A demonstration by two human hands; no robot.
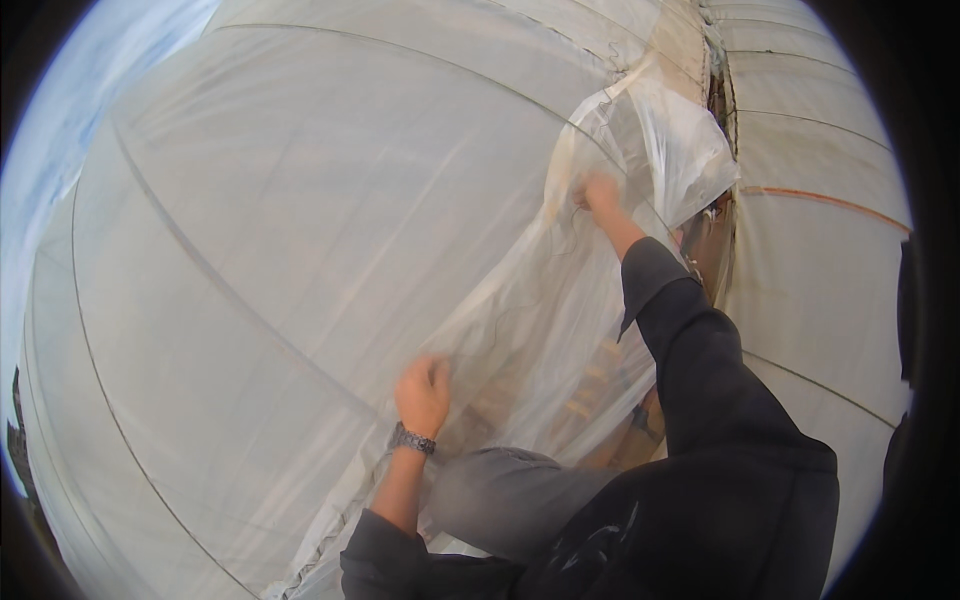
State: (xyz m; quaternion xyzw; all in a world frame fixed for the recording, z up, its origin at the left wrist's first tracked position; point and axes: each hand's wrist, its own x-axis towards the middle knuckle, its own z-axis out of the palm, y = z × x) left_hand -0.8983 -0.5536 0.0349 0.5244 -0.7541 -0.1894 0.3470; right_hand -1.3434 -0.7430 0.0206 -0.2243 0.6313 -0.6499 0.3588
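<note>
A large translucent plastic sheet [270,200] is stretched over a curved frame on my left. Its loose, bunched edge [490,290] runs diagonally from the upper right down to the lower left. My right hand [598,193], reaching far forward and slightly blurred, is closed on this edge near a crumpled flap [685,140]. Nearer to me, my left hand [422,397] has its fingers curled on the same edge; a dark wristwatch [412,438] is on that wrist. The fingertips of both hands are partly hidden.
Thin cords [115,415] cross the covering. To the right, a second plastic-covered curve [810,260] has an orange strap [830,200] over it. Between the two covers lies a brownish gutter-like gap [712,245]. My bent grey-trousered knee [510,495] rests close to the sheet.
</note>
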